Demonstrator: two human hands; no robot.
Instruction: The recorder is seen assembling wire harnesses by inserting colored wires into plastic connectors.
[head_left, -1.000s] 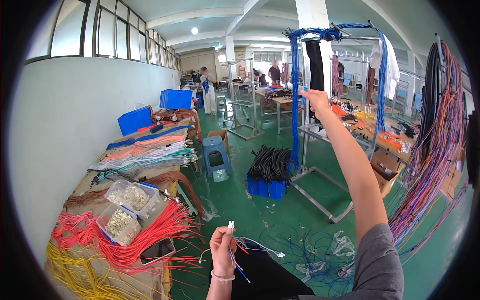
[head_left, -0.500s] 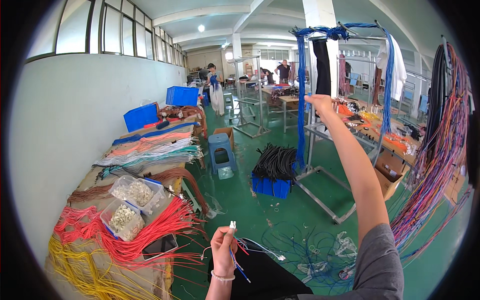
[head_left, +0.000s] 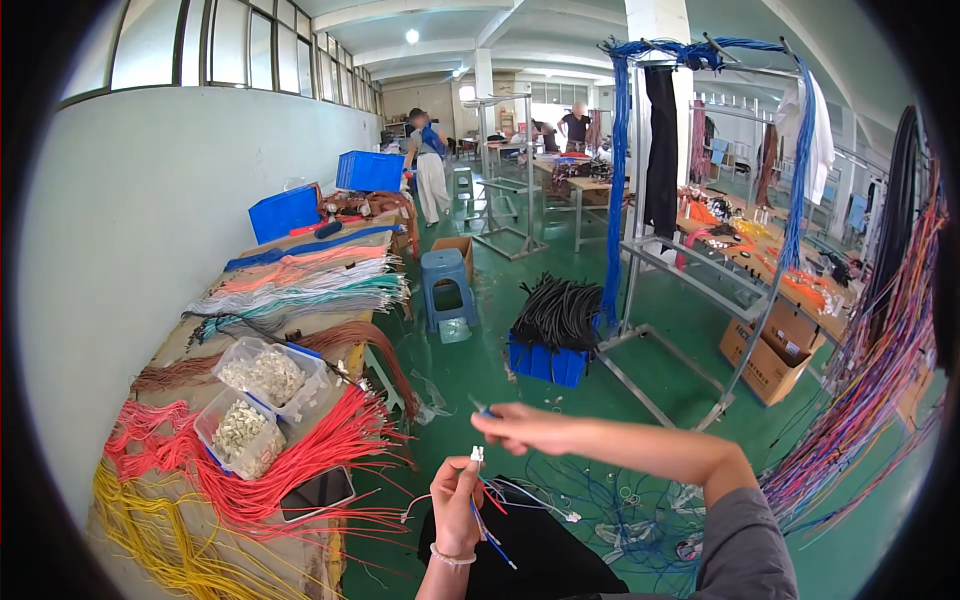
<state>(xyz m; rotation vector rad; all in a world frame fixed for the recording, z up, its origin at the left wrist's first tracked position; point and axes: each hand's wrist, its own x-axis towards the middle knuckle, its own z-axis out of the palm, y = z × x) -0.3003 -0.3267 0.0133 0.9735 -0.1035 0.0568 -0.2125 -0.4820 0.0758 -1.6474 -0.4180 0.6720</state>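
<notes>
My left hand (head_left: 457, 500), low in the middle, pinches a small white plastic connector (head_left: 477, 454) upright between thumb and fingers. Several thin wires (head_left: 495, 535) in blue, red and other colours trail from it beneath the hand. Just above and to its right, my right hand (head_left: 520, 430) is closed in a pinch, a short end of blue wire (head_left: 484, 409) showing at the fingertips. The rest of that wire is hidden. Long blue wires (head_left: 616, 180) hang bundled over a metal rack (head_left: 628, 290) ahead on the right.
On the left table lie red wires (head_left: 330, 440), yellow wires (head_left: 150, 520), clear boxes of white connectors (head_left: 240, 435) and a phone (head_left: 318, 494). A blue stool (head_left: 445, 285) and a blue crate of black cables (head_left: 548, 361) stand on the floor. Multicoloured wires (head_left: 860, 400) hang right. People work farther back.
My right hand has come down from the hanging blue wires to beside the connector, with a blue wire end at its fingertips. My left hand stays nearly still. A distant person has turned.
</notes>
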